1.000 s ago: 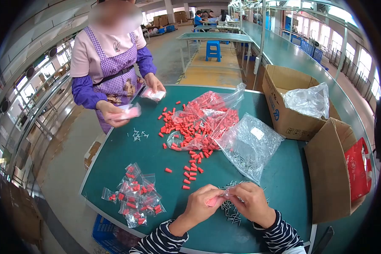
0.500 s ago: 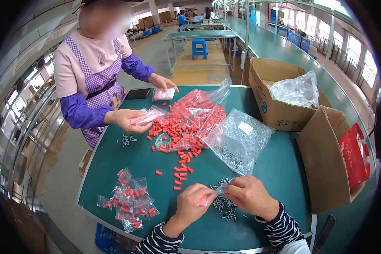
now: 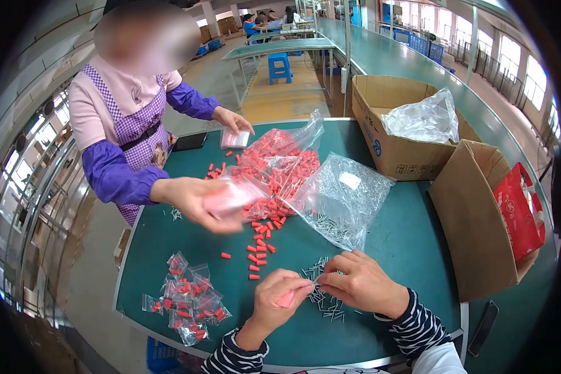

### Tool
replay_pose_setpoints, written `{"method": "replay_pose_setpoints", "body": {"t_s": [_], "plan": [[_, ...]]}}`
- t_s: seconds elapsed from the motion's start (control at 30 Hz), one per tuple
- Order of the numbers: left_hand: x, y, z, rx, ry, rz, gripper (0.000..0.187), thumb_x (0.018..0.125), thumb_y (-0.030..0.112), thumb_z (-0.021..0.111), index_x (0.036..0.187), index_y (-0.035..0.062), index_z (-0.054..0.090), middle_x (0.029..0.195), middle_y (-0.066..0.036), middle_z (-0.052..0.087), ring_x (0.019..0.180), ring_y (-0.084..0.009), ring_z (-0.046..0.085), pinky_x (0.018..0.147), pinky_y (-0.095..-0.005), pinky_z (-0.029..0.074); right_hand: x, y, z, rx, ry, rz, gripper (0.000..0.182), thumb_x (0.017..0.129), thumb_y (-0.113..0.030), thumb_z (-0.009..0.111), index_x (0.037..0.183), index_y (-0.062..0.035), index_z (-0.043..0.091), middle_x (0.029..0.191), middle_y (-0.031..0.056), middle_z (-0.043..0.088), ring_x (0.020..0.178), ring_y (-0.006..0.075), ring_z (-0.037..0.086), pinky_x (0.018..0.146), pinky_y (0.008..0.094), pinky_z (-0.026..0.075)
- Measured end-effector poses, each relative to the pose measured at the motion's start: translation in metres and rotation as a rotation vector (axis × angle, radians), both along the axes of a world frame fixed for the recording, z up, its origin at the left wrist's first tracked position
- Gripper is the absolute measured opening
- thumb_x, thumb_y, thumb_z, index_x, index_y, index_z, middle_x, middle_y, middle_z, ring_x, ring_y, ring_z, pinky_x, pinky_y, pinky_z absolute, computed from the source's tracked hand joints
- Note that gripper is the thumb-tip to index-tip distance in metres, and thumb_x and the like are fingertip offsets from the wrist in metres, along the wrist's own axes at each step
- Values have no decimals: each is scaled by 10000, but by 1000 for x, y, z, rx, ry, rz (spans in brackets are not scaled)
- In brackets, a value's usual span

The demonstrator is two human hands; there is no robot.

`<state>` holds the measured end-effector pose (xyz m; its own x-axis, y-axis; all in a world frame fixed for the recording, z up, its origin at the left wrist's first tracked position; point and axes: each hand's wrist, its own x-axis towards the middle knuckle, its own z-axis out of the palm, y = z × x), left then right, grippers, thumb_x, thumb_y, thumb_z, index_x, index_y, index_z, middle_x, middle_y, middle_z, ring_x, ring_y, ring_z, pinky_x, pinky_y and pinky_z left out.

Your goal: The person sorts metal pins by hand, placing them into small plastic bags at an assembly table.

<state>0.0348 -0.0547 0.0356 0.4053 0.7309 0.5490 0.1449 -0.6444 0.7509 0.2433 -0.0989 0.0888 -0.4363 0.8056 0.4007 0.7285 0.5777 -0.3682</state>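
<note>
My left hand (image 3: 274,298) is closed around a pink-edged bundle of small plastic bags (image 3: 285,299). Close beside it, my right hand (image 3: 364,283) pinches the edge of a clear piece of plastic (image 3: 316,280) at the bundle's end. Both hands are over a loose pile of small metal screws (image 3: 328,306). To the left lies a heap of small zip bags (image 3: 184,299) with red pieces inside. Short red plastic plugs (image 3: 260,252) trail down the table from a large clear bag of red plugs (image 3: 280,162).
A co-worker's hand (image 3: 196,201), blurred, holds pink-edged bags over the green table (image 3: 405,249); the other touches a bag stack (image 3: 234,138). A large bag of screws (image 3: 343,199) lies mid-table. Cardboard boxes (image 3: 411,153) stand right, a dark phone (image 3: 190,142) at far left.
The co-worker's nearer hand has swung towards me and right with its bags; the other has left the small stack's edge slightly. My hands have drawn closer together. The view has shifted slightly.
</note>
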Motion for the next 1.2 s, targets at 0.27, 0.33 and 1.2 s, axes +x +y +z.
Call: {"method": "replay_pose_setpoints", "body": {"t_s": [0.27, 0.33, 1.2], "plan": [[-12, 5, 11, -317, 116, -314, 464, 716, 125, 863, 1137, 33, 691, 968, -73, 658, 872, -163, 639, 785, -282, 506, 0, -3, 15, -16, 19, 131, 254, 702, -124, 735, 956, -132, 739, 1260, 125, 557, 1210, 303, 501, 911, 401, 440], [-15, 8, 9, -364, 130, -437, 536, 726, 147, 861, 1203, 17, 654, 1027, -82, 650, 917, -171, 642, 825, -287, 504, -1, -4, 16, -39, 16, 173, 284, 687, -115, 740, 971, -131, 742, 1302, 136, 539, 1255, 314, 476, 929, 410, 433], [-14, 4, 2, -501, -45, -535, 367, 712, 21, 851, 1024, 13, 659, 988, -47, 625, 923, -126, 589, 798, -263, 477, -3, -15, 28, -90, -23, 207, 379, 694, -58, 725, 1070, -100, 705, 1287, 160, 537, 1209, 332, 518, 935, 425, 451]]}}
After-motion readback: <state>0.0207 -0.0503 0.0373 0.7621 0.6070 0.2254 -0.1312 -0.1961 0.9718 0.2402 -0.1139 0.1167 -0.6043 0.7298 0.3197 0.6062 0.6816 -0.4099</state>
